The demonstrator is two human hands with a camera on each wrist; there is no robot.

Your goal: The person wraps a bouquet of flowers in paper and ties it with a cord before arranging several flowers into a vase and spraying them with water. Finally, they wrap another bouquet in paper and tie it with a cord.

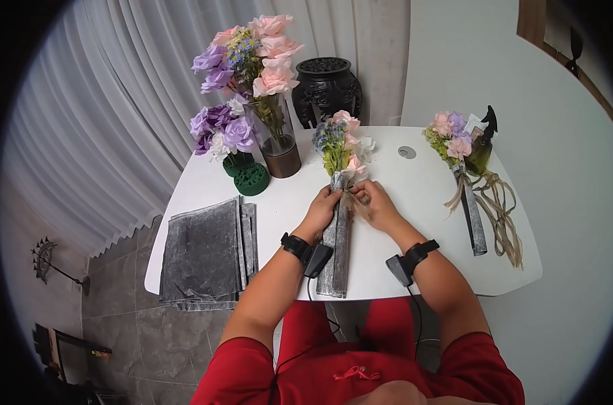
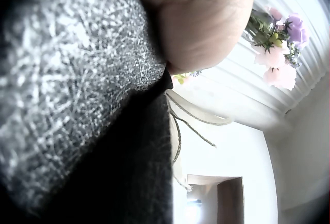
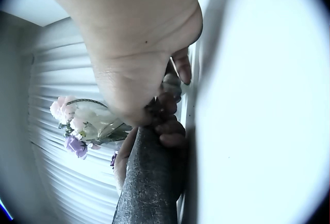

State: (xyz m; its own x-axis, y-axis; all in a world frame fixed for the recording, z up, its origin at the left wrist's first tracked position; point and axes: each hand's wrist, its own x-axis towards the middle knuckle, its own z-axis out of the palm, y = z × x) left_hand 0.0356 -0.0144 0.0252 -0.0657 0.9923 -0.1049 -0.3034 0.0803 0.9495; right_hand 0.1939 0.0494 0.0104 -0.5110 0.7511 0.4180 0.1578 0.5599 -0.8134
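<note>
On the white table, close in front of the person, lies a bouquet (image 1: 335, 138) of pink and blue flowers with its stems rolled in grey wrapping paper (image 1: 333, 260). The left hand (image 1: 321, 210) grips the rolled paper just under the blooms, thumb on top. From the other side, the right hand (image 1: 379, 206) pinches beige twine (image 1: 355, 208) at the bouquet's neck. Thin loose ends of the twine (image 2: 193, 126) hang out in the left wrist view. Fingers of both hands meet at the neck in the right wrist view, partly hidden behind the right palm (image 3: 134, 38).
Grey paper sheets (image 1: 201, 250) are stacked at left. Behind them stand green foam blocks (image 1: 251, 179) with purple flowers and a glass vase (image 1: 276, 131) of roses. At right lie another wrapped bouquet (image 1: 472, 209), a twine bundle (image 1: 502, 223) and a spray bottle (image 1: 480, 152).
</note>
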